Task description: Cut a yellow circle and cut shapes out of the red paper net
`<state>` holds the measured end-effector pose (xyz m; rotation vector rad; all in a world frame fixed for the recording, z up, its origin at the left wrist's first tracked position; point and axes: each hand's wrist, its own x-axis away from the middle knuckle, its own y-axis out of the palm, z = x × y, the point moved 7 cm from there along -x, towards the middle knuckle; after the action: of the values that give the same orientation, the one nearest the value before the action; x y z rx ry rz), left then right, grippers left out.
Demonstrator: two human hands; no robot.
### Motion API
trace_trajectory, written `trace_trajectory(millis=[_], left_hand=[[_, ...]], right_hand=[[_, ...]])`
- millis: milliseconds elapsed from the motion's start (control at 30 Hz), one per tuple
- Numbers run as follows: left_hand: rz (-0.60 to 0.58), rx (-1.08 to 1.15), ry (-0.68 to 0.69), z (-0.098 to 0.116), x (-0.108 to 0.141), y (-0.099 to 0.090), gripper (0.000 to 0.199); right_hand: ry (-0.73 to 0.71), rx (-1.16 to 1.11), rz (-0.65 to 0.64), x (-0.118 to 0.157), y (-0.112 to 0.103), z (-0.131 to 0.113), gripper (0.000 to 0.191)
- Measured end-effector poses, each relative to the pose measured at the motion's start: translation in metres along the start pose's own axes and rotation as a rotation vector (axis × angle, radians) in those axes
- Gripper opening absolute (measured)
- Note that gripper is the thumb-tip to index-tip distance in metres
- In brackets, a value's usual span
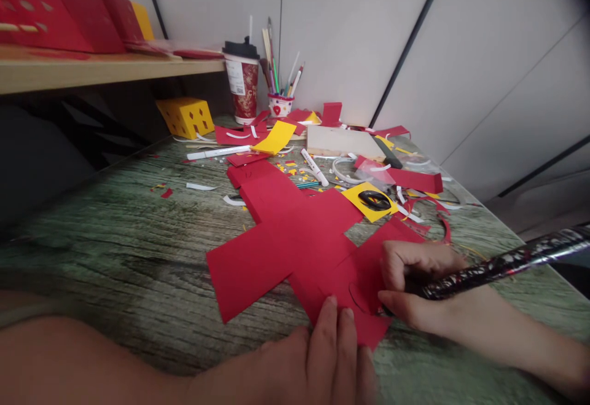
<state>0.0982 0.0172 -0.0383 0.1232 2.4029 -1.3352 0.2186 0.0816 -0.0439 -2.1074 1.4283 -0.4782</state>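
A cross-shaped piece of red card (pixel 295 233) lies flat on the table in front of me. My left hand (pixel 318 356) rests on its near end, fingers stretched out and pressing on the card. In my right hand (pixel 419 316) is a pen (pixel 507 267) with a shiny black patterned barrel, pinched near its lower end and slanting up to the right. The pen's tip is mostly hidden by my fingers, close to the card's near right part. A thin dark curved line (pixel 357 297) shows on the card between my two hands.
Behind the card are a white marker (pixel 314 167), a yellow square (pixel 364 201) with a black oval object on it, a wooden block (pixel 341 142), and paper scraps. Further back stand a paper cup (pixel 244 85), a pen holder (pixel 280 106) and a yellow box (pixel 187 117). A shelf (pixel 115 70) juts out left.
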Motion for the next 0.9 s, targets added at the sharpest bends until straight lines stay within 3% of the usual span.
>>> trace_trajectory(millis=[900], left_hand=[[-0.006, 0.002, -0.023, 0.0008, 0.0017, -0.0005, 0.03]], right_hand=[[0.036, -0.04, 0.025, 0.0, -0.0002, 0.0031, 0.024]])
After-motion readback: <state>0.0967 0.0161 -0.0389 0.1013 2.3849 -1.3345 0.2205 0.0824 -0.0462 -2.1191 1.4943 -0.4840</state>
